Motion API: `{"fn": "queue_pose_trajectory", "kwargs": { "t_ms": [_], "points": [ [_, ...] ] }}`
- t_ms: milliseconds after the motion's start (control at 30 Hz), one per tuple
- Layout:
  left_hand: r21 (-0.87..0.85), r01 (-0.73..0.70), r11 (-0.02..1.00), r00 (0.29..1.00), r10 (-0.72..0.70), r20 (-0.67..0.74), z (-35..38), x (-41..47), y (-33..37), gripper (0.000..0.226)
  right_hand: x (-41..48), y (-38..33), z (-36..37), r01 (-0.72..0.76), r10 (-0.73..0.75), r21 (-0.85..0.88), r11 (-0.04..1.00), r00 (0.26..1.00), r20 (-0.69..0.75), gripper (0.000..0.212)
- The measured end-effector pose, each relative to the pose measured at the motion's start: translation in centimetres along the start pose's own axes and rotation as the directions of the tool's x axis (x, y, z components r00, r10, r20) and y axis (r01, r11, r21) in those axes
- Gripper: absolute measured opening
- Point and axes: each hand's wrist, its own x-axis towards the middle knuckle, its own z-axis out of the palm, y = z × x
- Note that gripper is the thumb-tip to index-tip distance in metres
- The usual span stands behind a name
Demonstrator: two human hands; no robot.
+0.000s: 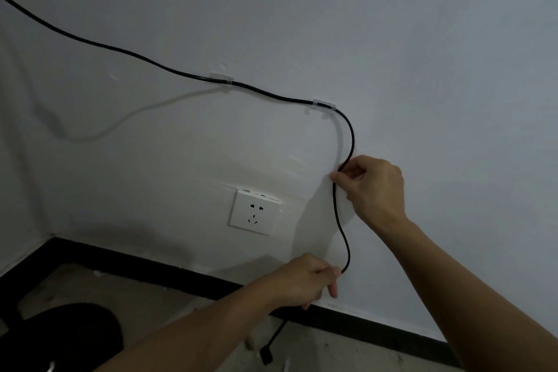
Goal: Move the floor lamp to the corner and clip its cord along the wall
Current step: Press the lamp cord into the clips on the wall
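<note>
Two hands on the thin black lamp cord (335, 208), both ours. Nearest, the dark round lamp base (75, 338) sits on the grey concrete floor (120, 290) close to the corner, and the cord's black plug end (267, 355) dangles just above the floor, unplugged. Our left hand (302, 281) is closed, pinching the cord low, near the black skirting strip (362, 323). Our right hand (374, 187) is closed too, pinching the cord higher and pressing it to the white painted wall (422, 54). The white wall socket (254, 212) lies between the hands and the corner.

Beyond, two clear plastic clips (324, 105) hold the cord; past them it runs slack up and left, out of view.

Risks, as we judge them: pulling down with either hand could peel the nearer clip, since its hold looks adhesive. The tight bend below that clip may spring the cord free. We cannot see a third clip under the right grip, so releasing may let the cord sag.
</note>
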Motion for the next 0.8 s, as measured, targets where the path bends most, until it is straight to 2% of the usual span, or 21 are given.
{"fn": "queue_pose_trajectory", "kwargs": {
  "t_ms": [167, 233, 333, 400, 533, 700, 800],
  "points": [
    [0.009, -0.023, 1.000, 1.000, 0.023, 0.021, 0.3, -0.1, 0.9, 0.041, 0.1, -0.5, 0.0, -0.038, 0.036, -0.257, 0.966, 0.999, -0.014, 0.016],
    [0.013, -0.022, 1.000, 0.999, 0.021, 0.027, 0.5, -0.3, 1.1, 0.041, 0.0, -0.4, 0.1, -0.069, 0.071, -0.235, 0.969, 0.997, 0.001, 0.018],
    [0.017, -0.012, 1.000, 1.000, 0.011, 0.017, 0.4, -0.5, 1.1, 0.042, -0.3, 0.3, 0.0, -0.139, 0.141, -0.056, 0.989, 0.989, 0.049, 0.025],
    [0.024, 0.000, 1.000, 1.000, 0.000, 0.006, 0.2, -0.6, 1.0, 0.042, -0.7, 1.0, -0.4, -0.145, 0.145, -0.007, 0.989, 0.984, 0.107, 0.026],
    [0.068, 0.011, 0.998, 1.000, -0.010, -0.017, 0.1, -0.4, 0.7, 0.042, -1.3, 2.1, -0.9, -0.093, 0.129, -0.157, 0.983, 0.962, 0.242, 0.025],
    [0.052, 0.041, 0.998, 0.999, -0.039, -0.038, 0.2, 0.1, 0.2, 0.041, -1.4, 2.3, -0.8, 0.010, 0.054, -0.293, 0.956, 0.976, 0.211, 0.019],
    [0.029, 0.067, 0.997, 0.995, -0.065, -0.071, -0.4, 0.0, -0.6, 0.041, -1.7, 2.2, -0.1, 0.035, 0.031, -0.314, 0.949, 0.979, 0.202, 0.018]
  ]
}}
